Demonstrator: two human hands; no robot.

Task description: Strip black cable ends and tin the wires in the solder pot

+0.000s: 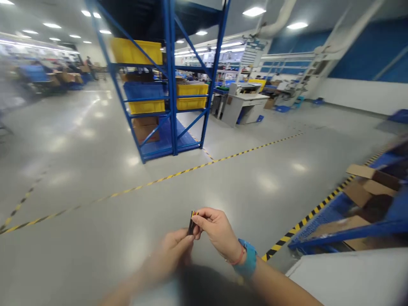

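Close in front of my body, both hands meet on a short black cable [191, 228] with thin yellow, red and black wire ends at its top. My left hand [174, 250] is closed round the lower, black part and is partly blurred. My right hand [214, 226] pinches the wire ends between thumb and fingers, just above the left. A blue band and a thin red string circle the right wrist. How far the cable runs down inside the hands is hidden.
Ahead stands a tall blue rack [174, 85] with yellow bins [147, 106]. Yellow-and-black tape [191, 170] crosses the grey floor. On the right lie an open cardboard box [360, 193] by a blue shelf frame and a white surface [350, 276]. A desk [245, 104] is farther off.
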